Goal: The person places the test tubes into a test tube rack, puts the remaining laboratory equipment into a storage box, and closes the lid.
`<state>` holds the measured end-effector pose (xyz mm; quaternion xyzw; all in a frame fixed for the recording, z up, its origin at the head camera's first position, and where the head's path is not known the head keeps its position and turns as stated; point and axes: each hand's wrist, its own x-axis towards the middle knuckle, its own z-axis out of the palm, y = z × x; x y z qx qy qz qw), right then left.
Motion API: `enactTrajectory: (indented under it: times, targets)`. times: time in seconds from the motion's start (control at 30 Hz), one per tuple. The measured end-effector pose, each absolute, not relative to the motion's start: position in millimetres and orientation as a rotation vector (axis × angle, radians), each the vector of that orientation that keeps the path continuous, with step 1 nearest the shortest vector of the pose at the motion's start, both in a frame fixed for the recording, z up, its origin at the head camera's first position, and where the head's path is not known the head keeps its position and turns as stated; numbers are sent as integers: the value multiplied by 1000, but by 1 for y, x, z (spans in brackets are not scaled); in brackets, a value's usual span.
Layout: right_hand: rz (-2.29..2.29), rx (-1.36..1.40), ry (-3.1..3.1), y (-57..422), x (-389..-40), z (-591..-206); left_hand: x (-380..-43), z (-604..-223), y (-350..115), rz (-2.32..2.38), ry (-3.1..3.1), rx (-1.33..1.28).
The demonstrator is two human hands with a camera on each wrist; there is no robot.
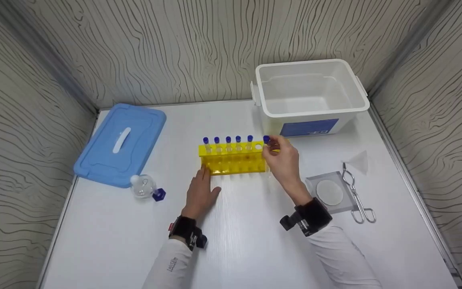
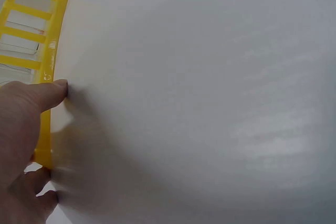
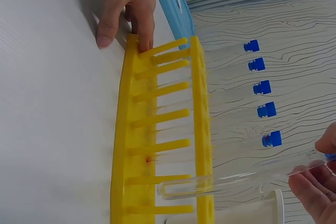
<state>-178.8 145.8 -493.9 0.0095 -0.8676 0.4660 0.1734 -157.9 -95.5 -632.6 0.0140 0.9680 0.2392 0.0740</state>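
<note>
My right hand [image 1: 285, 160] pinches a clear glass test tube [image 3: 236, 181] near its blue cap [image 1: 266, 139], at the right end of a yellow test tube rack [image 1: 231, 151]. In the right wrist view the tube slants across the rack's upper bar, its rounded bottom showing between the prongs. Five blue-capped tubes [image 1: 228, 140] stand upright in a row in the rack, and a bare hole lies between them and my right hand. My left hand [image 1: 201, 194] touches the rack's left end at its base with extended fingers, thumb held apart.
A white bin [image 1: 311, 114] stands at the back right, its blue lid [image 1: 120, 144] lying at the left. Near the lid is a round glass vessel with a blue base [image 1: 159, 195]. At right lie a gauze pad [image 1: 329, 192], metal tongs [image 1: 355, 194] and a clear funnel [image 1: 359, 162].
</note>
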Motion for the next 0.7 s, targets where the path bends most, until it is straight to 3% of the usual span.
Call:
enactTrajectory:
  times: [0.3, 0.7]
  targets:
    - [1410, 100, -2348, 154, -189, -478, -157, -634, -96, 742, 2911, 33]
    - [1512, 171, -2294, 157, -206, -487, -155, -633, -95, 787, 2907, 27]
